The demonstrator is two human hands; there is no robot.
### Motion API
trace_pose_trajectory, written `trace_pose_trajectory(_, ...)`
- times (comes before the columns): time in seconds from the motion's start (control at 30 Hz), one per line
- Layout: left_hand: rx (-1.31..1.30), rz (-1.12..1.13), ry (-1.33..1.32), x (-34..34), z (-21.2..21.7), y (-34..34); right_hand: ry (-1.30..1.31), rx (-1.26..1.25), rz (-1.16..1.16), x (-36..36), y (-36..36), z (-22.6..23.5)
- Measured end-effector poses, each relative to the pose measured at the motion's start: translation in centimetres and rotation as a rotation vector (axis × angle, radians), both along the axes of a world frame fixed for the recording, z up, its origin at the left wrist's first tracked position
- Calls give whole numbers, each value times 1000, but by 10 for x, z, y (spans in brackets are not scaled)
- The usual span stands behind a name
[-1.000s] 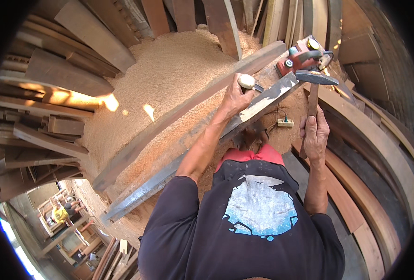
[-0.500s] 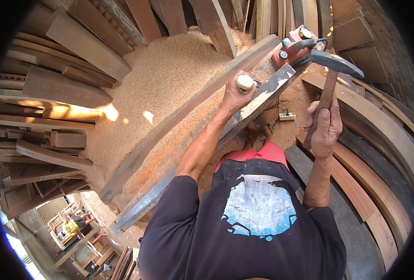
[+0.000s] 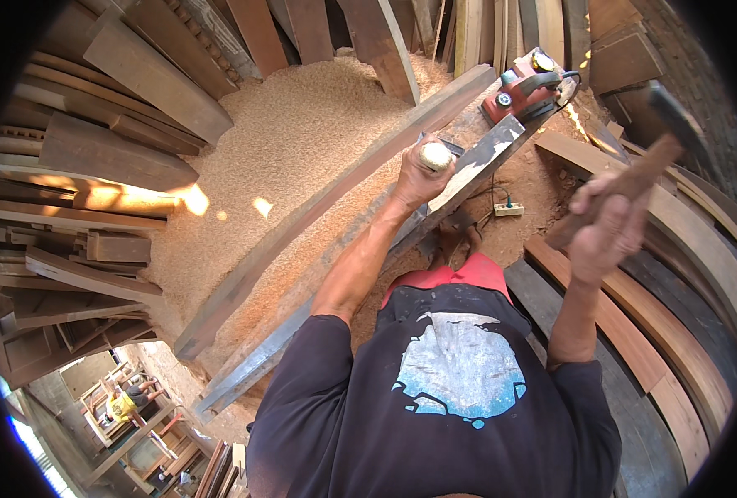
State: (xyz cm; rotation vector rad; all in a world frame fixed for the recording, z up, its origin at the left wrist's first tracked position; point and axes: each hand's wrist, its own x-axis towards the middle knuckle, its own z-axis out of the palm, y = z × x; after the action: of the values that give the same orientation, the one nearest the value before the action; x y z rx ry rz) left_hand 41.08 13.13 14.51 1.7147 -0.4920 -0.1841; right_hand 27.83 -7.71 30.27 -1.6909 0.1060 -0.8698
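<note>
My left hand [image 3: 422,181] is closed round a chisel whose pale, round handle end [image 3: 435,156] points up at me. It sits at a long grey wooden beam [image 3: 476,170]; my fist hides where the blade meets the wood. Out to the right, my right hand [image 3: 607,236] grips a hammer by its wooden handle [image 3: 646,168]. The hammer's dark head [image 3: 680,120] is raised well away from the chisel, and hand and tool are smeared by motion.
A red electric planer [image 3: 522,98] rests at the beam's far end. Alongside runs another long plank [image 3: 335,203] over heaped shavings [image 3: 293,124]. A power strip [image 3: 509,210] lies by my feet. Curved boards [image 3: 675,332] crowd the right, and a person [image 3: 123,405] is far off at lower left.
My right hand has swung the hammer outward to the right, with its head moving away from the chisel. My left hand and the chisel have barely shifted.
</note>
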Motion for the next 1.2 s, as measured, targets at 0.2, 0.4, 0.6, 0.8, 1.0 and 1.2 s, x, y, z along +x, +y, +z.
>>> trace_pose_trajectory(0.2,156,42,-38,1,-7,-1,468,-486,388,-3,-7,-49)
trace_pose_trajectory(0.4,88,18,-42,2,-7,-2,60,27,41,7,16,9)
trace_pose_trajectory(0.6,78,-16,117,13,-28,6,394,-437,320,-4,-14,-44)
trace_pose_trajectory(0.8,53,-34,108,13,-27,-15,334,44,24,15,-10,-30)
trace_pose_trajectory(1.0,134,-10,40,9,-17,-16,536,-162,314,26,-23,-26)
trace_pose_trajectory(1.2,184,-42,44,19,-18,-29,409,-349,126,13,-13,-74)
